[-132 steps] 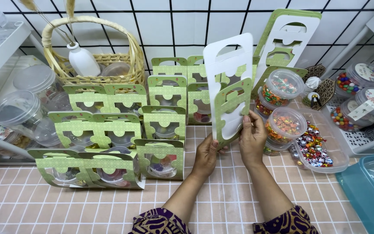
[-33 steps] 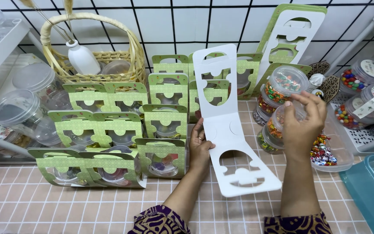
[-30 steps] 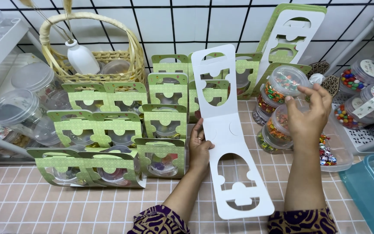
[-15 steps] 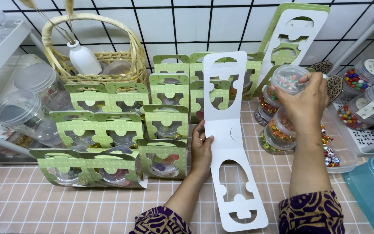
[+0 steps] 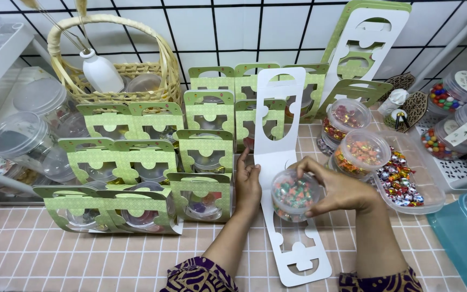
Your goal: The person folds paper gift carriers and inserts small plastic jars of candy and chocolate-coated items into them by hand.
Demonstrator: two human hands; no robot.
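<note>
While the right hand (image 5: 337, 190) wraps its fingers around a small round tub (image 5: 295, 194) full of colourful candies, the tub sits right over the middle of a long white card cutout (image 5: 283, 162). The card lies flat on the pink tiled table (image 5: 39, 259), and its far end stands up against the green boxes (image 5: 206, 157). Its long side runs away from the person, from the near edge of the table towards the wall. The tub is to the left of the right hand's palm, and the fingers curl over its top and side. I cannot tell if the tub touches the card or is just above it.

The left hand (image 5: 248, 185) is flat and open. It presses on the left edge of the card, just beside the tub, and holds nothing else. So both hands are close to the tub, one on each side, but only the right one grips it.

More candy tubs (image 5: 359, 151) are stacked to the right, near a clear tray of sweets (image 5: 401, 178). A basket (image 5: 109, 75) with a white bottle stands at the back left.
</note>
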